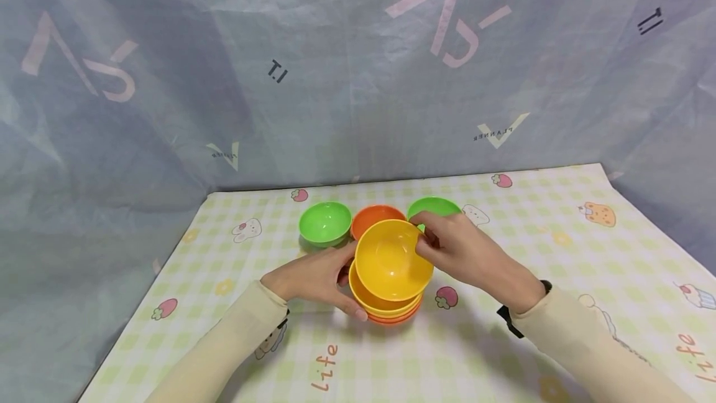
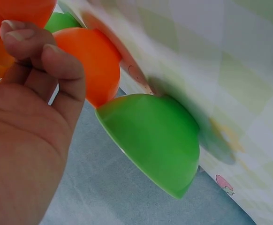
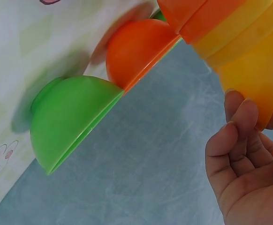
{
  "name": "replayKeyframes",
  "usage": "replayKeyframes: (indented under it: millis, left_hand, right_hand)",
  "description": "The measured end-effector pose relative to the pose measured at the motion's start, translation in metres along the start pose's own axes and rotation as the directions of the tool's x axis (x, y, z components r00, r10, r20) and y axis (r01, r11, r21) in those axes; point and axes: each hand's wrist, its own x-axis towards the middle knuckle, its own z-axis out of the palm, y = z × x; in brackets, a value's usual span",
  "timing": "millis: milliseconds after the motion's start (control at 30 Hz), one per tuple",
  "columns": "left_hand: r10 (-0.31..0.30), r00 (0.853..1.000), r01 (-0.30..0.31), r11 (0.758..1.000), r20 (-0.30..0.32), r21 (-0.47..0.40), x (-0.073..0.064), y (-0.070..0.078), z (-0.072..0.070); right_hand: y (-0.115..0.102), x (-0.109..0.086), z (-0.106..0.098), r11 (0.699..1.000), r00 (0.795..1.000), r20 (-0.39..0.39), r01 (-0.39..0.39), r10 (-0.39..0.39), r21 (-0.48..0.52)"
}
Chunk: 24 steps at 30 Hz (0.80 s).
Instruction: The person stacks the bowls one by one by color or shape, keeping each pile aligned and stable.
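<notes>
My right hand (image 1: 467, 250) pinches the right rim of a yellow bowl (image 1: 394, 260), which is tilted over a stack of bowls (image 1: 391, 320). That stack has yellow above orange. My left hand (image 1: 313, 278) holds the stack's left side, thumb at the front and fingers partly hidden behind. In the right wrist view, fingers and thumb grip the edge of the yellow bowl (image 3: 256, 77). Curled fingers of the left hand (image 2: 33, 108) lie against the orange underside of the stack (image 2: 19, 11) in the left wrist view.
Behind the stack stand a green bowl (image 1: 326, 224) on the left, an orange bowl (image 1: 376, 217) in the middle and another green bowl (image 1: 433, 205) on the right, partly hidden by my right hand. A checked tablecloth (image 1: 252, 353) covers the table. A grey-blue curtain (image 1: 347, 123) hangs behind.
</notes>
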Motion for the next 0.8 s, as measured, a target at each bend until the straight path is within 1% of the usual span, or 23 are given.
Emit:
replayKeyframes:
  millis: [300, 467, 633, 800]
  left_hand:
    - [-0.013, 1.0, 0.013, 1.0, -0.007, 0.0, -0.001, 0.001, 0.001]
    - [0.0, 1.0, 0.0, 1.0, -0.008, -0.002, 0.0, -0.002, 0.002]
    - [0.017, 1.0, -0.017, 0.999, 0.001, -0.03, 0.0, -0.003, 0.003]
    - [-0.003, 1.0, 0.003, 1.0, -0.004, -0.028, -0.002, -0.002, 0.003]
  right_hand:
    - [0.0, 0.0, 0.007, 1.0, 1.0, 0.026, 0.006, -0.006, 0.008]
    - [0.001, 0.0, 0.01, 1.0, 0.999, 0.03, 0.012, -0.012, -0.001]
    - [-0.001, 0.0, 0.012, 1.0, 0.998, 0.053, -0.015, 0.015, -0.01]
    - [-0.001, -0.001, 0.013, 0.998, 0.996, 0.075, -0.033, 0.037, -0.05]
